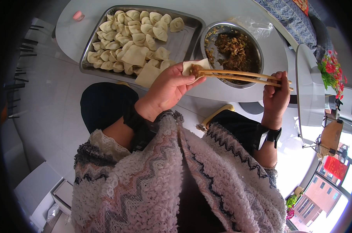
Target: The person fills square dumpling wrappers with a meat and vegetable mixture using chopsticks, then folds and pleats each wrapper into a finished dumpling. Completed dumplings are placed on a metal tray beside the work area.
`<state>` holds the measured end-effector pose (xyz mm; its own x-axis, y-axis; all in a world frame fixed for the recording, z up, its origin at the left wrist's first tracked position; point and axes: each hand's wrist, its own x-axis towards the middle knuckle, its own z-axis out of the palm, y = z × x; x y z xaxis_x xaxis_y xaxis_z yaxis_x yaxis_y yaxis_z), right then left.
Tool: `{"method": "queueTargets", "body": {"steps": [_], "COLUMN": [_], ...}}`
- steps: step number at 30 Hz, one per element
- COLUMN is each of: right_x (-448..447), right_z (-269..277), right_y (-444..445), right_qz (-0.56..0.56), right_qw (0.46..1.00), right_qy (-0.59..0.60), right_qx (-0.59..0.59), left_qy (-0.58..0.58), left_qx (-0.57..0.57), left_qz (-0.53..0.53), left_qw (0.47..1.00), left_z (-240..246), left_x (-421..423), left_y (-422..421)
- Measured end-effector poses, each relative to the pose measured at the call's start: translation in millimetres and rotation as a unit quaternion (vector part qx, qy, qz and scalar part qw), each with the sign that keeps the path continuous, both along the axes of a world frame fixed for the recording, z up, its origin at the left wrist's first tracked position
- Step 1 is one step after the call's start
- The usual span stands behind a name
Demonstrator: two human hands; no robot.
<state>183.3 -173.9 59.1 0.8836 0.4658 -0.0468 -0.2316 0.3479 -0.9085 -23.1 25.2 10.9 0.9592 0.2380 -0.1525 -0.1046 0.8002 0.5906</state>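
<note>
On the fingers of my left hand (171,83) lies a square dough wrapper (205,63), its thumb resting at the near edge. A lump of minced filling (195,70) sits on the wrapper. My right hand (276,93) grips a pair of wooden chopsticks (240,75), whose tips touch the filling. Beneath the chopsticks stands a steel bowl (261,55) partly filled with more filling mixture (232,46). To its left, a metal tray (190,32) carries many folded dumplings (139,39). Loose flat wrappers (135,55) lie over the dumplings at the tray's near side.
Tray and bowl rest on a pale rounded table (222,10). A small pink-lidded jar (78,16) stands at its far left. Behind the bowl lies a crumpled clear plastic bag (256,27). Red flowers (332,70) and a white panel (310,87) are at the right.
</note>
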Motion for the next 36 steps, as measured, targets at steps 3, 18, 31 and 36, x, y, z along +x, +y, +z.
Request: {"method": "queueTargets", "body": {"steps": [3, 18, 31, 36], "right_x": [-6, -4, -2, -6], "right_z": [1, 1, -4, -1], "right_y": [3, 0, 0, 0], "right_qz": [-0.014, 0.002, -0.011, -0.006], "right_qw": [0.999, 1.000, 0.999, 0.996], "right_qy": [-0.029, -0.006, -0.034, -0.083], "right_qx": [-0.036, -0.012, -0.010, -0.044], "left_qy": [0.000, 0.002, -0.035, -0.020], "left_qx": [-0.003, 0.011, -0.017, -0.024], "left_qz": [-0.010, -0.038, -0.031, -0.023], "left_qw": [1.000, 0.999, 0.999, 0.999], "left_z": [2, 4, 3, 1], "left_x": [-1, -3, -2, -3], "left_y": [1, 5, 5, 5]}}
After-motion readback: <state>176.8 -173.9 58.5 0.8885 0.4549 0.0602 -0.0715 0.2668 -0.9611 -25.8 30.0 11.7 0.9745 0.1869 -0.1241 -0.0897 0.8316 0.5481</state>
